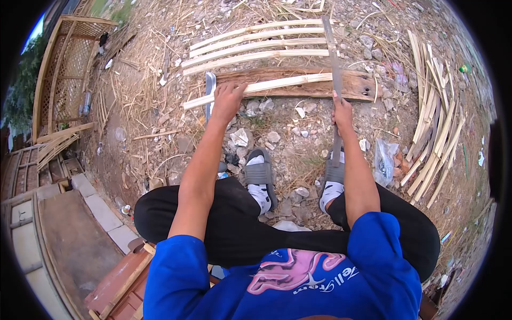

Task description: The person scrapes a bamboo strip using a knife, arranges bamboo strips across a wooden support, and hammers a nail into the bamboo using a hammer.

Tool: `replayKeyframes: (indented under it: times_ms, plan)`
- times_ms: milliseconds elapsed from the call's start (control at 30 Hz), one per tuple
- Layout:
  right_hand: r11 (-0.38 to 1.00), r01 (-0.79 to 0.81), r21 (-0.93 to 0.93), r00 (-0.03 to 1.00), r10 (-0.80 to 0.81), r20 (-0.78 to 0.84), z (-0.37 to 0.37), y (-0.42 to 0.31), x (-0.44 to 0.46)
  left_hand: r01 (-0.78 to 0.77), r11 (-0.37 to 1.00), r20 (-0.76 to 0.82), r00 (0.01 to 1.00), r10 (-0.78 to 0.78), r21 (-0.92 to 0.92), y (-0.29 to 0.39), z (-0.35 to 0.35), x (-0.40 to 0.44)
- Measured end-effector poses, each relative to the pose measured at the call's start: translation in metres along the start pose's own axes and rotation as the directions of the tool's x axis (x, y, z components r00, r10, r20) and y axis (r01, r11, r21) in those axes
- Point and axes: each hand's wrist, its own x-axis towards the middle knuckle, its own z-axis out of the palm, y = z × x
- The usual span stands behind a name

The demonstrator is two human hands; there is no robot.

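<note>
My left hand [229,101] is closed over a pale wooden strip [288,82] near its left end. This strip lies across a weathered brown plank [354,85] on the ground. Beside my left hand, a grey metal piece [209,85] with a shiny edge sticks out past the plank's left end; my hand partly covers it. My right hand [343,113] grips a long, flat grey bar [335,58], which points away from me. The bar crosses the right end of the strip. Beyond the plank, several pale wooden strips [256,38] lie side by side, their right ends at the bar.
A loose pile of wooden strips [437,122] lies on the right. Near it is a clear plastic bag [385,160]. Stones and dry straw cover the ground around my sandals [260,176]. A wooden lattice frame [66,74] stands at the far left, with grey blocks [101,210] nearer.
</note>
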Motion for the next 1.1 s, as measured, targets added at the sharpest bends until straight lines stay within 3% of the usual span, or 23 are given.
replayKeyframes:
  times_ms: [167, 267, 367, 467, 700, 1000, 1100]
  plan:
    - [0.983, -0.010, -0.184, 0.997, 0.023, 0.069, 0.002, -0.009, 0.005, 0.096, 0.995, 0.055, 0.994, -0.095, -0.030, 0.006, 0.009, -0.015]
    - [0.978, -0.012, -0.206, 0.996, 0.030, 0.082, -0.004, 0.012, 0.017, 0.109, 0.991, 0.056, 0.993, -0.105, -0.079, 0.005, 0.019, -0.016]
    - [0.937, 0.005, -0.348, 0.999, 0.007, 0.033, -0.017, 0.043, 0.033, 0.090, 0.994, 0.024, 0.996, -0.089, -0.065, 0.004, 0.020, -0.018]
    - [0.764, 0.206, -0.611, 0.954, -0.295, -0.047, -0.022, 0.054, 0.040, 0.086, 0.993, 0.018, 0.996, -0.085, -0.082, -0.002, 0.027, -0.023]
    - [0.747, 0.151, -0.647, 0.967, -0.246, -0.059, -0.020, 0.033, 0.018, 0.130, 0.987, 0.017, 0.991, -0.129, -0.095, 0.006, 0.033, -0.020]
    - [0.694, 0.052, -0.718, 0.982, -0.167, -0.090, -0.022, 0.020, 0.007, 0.165, 0.952, 0.060, 0.986, -0.154, -0.257, 0.007, 0.044, -0.006]
    - [0.696, 0.035, -0.717, 0.983, -0.154, -0.102, -0.027, 0.021, 0.010, 0.130, 0.970, 0.024, 0.992, -0.127, -0.206, 0.006, 0.050, -0.005]
